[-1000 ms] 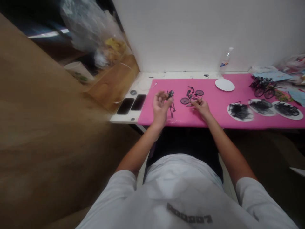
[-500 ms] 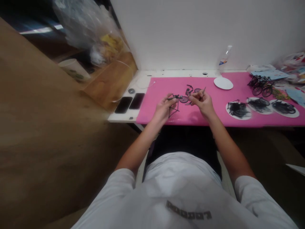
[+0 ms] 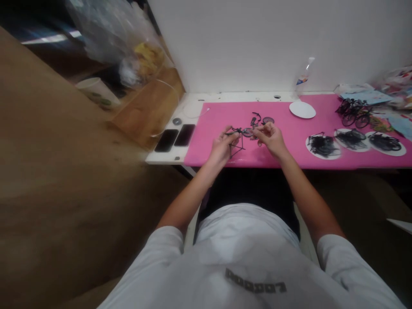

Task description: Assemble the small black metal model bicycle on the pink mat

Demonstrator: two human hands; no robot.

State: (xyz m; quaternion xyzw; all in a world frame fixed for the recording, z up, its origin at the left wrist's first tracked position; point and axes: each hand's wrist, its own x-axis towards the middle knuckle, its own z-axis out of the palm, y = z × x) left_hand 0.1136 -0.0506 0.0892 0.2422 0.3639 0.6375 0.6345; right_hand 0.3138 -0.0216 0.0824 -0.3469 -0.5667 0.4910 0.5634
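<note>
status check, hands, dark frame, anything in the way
Left hand gripping dark frame. Right hand pinched beside it, contents too small to tell. Loose dark parts on pink mat, close beyond hands.

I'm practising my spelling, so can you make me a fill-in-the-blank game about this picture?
1. The mat on the table is coloured ____.
2. The person's ____ hand holds a thin black frame.
3. Left of the mat lie ____ dark phones.
4. Black parts are heaped on ____ white plates.

Missing words: pink; left; two; three.
</note>
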